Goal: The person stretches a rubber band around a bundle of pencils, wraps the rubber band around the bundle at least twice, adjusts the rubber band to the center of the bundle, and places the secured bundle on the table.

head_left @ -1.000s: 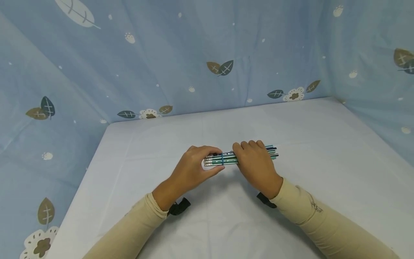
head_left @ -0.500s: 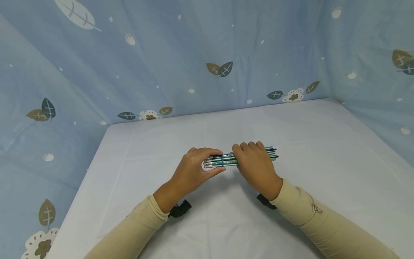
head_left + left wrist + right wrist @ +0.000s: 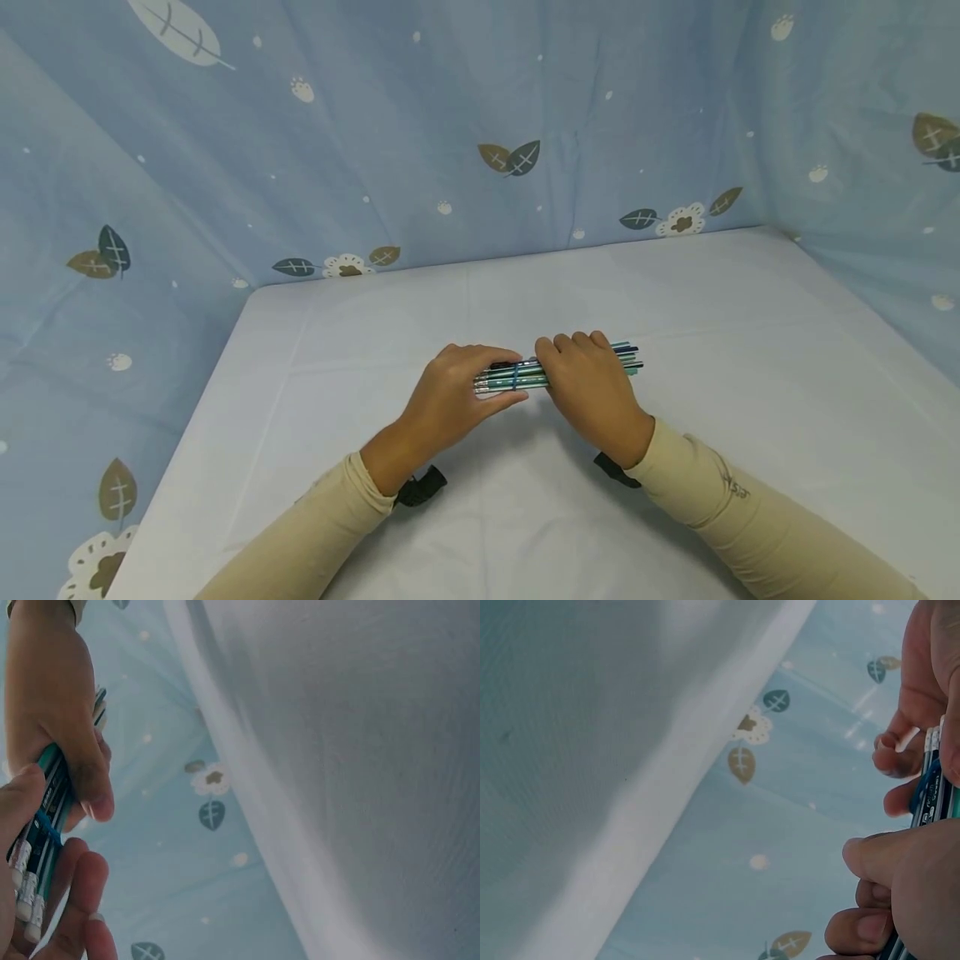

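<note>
A bundle of pencils (image 3: 535, 379) in greens and dark blue lies sideways between both hands, held above the white table. A blue rubber band (image 3: 515, 377) rings it toward the eraser end. My right hand (image 3: 590, 392) grips the middle of the bundle, and the far ends stick out past its knuckles. Around the eraser end curves my left hand (image 3: 446, 392), thumb and forefinger on either side right at the band. White erasers (image 3: 28, 896) show between the left thumb and fingers in the left wrist view. In the right wrist view the pencils are partly hidden by both hands.
A white cloth covers the table (image 3: 360, 333) beneath the hands. Blue curtains (image 3: 450, 108) with leaf and flower prints hang along its back and sides. Black straps or mounts (image 3: 422, 486) show under both wrists, below the beige sleeves (image 3: 300, 533).
My left fingertips have shifted slightly right along the bundle, toward the right hand. The hands and pencils sit a touch lower in the head view; the right hand keeps its grip.
</note>
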### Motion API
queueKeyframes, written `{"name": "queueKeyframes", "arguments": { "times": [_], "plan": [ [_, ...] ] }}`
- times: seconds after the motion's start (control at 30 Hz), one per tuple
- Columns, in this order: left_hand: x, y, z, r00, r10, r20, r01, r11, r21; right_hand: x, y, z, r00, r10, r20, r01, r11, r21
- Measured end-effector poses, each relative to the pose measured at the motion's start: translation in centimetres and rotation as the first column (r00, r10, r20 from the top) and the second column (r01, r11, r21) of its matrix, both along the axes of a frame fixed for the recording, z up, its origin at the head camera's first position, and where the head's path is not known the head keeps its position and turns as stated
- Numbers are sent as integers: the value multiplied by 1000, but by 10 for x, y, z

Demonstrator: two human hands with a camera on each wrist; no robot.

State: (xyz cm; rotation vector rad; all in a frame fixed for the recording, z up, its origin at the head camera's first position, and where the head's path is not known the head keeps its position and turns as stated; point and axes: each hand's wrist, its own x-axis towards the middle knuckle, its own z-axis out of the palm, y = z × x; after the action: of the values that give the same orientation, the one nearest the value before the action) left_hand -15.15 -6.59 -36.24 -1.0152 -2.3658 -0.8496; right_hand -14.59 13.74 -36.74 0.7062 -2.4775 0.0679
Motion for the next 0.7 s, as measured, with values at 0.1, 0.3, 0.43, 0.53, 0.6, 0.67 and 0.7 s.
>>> {"name": "queueKeyframes", "arguments": {
  "times": [0.1,0.3,0.43,0.53,0.6,0.67,0.7],
  "plan": [
    [1,1,-1,1000,16,-16,-16,1000,3,0,0,-1,1000,4,-1,-4,1000,0],
    [4,5,-3,997,60,-53,-61,998,-13,1,-2,-4,1000,16,-16,-16,1000,0],
    [4,6,-3,994,77,-73,-80,996,-42,1,-3,-5,999,30,-18,-30,1000,3],
    [3,5,-2,994,79,-75,-84,994,-67,0,-2,-5,1000,24,-14,-24,1000,5],
    [2,3,-1,995,88,-54,-93,992,-85,-2,-1,-5,1000,14,-11,-14,1000,6],
    [1,1,0,994,112,-4,-112,988,-110,-4,0,-4,1000,1,-12,-1,1000,5],
    [0,0,0,992,124,29,-120,985,-122,-5,0,-4,1000,-5,-11,5,1000,5]
  ]
}}
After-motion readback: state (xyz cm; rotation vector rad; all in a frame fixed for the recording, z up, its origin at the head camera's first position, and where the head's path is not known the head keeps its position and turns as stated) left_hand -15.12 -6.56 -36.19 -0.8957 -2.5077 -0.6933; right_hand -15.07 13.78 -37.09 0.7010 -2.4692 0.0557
